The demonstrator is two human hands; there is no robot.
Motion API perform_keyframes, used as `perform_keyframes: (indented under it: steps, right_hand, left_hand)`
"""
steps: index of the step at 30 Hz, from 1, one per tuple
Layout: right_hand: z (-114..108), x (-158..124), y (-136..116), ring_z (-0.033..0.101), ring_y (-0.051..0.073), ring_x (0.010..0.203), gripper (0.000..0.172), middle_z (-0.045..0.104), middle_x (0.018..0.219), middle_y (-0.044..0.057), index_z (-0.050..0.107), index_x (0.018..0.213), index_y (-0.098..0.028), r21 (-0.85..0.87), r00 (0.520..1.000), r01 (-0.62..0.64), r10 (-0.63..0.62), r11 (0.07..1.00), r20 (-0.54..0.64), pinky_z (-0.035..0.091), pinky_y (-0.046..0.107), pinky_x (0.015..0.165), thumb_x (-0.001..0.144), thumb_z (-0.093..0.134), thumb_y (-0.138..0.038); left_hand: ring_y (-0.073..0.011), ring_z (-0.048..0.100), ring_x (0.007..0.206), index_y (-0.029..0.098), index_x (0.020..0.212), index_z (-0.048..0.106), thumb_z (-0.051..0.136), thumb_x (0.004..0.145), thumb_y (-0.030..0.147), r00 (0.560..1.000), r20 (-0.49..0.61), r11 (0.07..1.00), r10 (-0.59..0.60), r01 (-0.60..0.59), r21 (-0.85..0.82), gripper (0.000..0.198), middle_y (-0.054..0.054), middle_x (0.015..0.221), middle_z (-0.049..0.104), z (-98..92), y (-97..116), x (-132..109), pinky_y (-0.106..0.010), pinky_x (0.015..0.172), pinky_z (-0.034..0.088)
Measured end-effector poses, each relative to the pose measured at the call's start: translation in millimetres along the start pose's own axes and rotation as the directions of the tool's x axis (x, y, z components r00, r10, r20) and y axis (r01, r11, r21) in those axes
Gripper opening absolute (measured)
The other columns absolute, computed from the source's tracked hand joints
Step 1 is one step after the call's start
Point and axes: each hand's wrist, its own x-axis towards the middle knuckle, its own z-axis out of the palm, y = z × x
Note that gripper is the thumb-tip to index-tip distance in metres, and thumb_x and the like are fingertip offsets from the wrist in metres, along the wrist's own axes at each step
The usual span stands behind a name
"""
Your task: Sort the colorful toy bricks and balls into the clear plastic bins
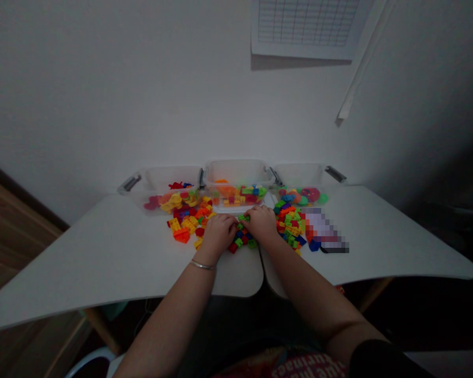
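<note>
Several loose toy building bricks point(242, 241), in red, yellow, green, blue and orange, lie heaped on the white table around both hands. My left hand point(219, 233), with a bracelet at the wrist, is closed, its fingers curled together at the middle of the heap. Facing it, my right hand point(263, 223) is closed too, thumb and fingertips at a small green brick point(243, 217). The fingertips of both hands nearly meet there. What sits between the left fingers is too small and dark to make out.
Three clear plastic bins, left point(165, 202), middle point(240, 170) and right point(299, 173), hold coloured pieces against the wall. A phone-like object point(326, 231) with a blurred screen lies right of the heap. A seam point(262, 268) splits the white table point(118, 252).
</note>
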Motion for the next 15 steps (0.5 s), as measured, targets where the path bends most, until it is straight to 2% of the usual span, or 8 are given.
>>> perform_keyframes:
  steps: [8,15]
  right_hand:
    - [1,4,-10,0.059,0.029,0.103,0.027,0.067,0.104,0.015,0.074,0.096,-0.016,-0.026,0.998,-0.064,0.064,0.998,0.028,0.042,0.040,0.084,0.084,0.063,-0.038]
    - [11,-2,4,0.060,0.025,0.099,0.017,0.070,0.101,0.010,0.071,0.093,-0.019,0.191,0.998,-0.027,0.037,0.981,-0.051,0.045,0.035,0.087,0.081,0.062,-0.028]
  left_hand:
    - [-0.0227,0.062,0.094,0.020,0.092,0.070,0.051,0.084,0.017,1.000,0.014,1.000,0.009,-0.009,-0.018,0.020,-0.008,0.098,0.071,0.8,-2,0,-0.040,0.088,0.050]
    - [-0.0225,0.062,0.093,0.020,0.090,0.069,0.052,0.084,0.016,1.000,0.008,1.000,0.002,-0.002,-0.025,0.019,-0.008,0.096,0.071,-0.2,-1,0,-0.040,0.088,0.050]
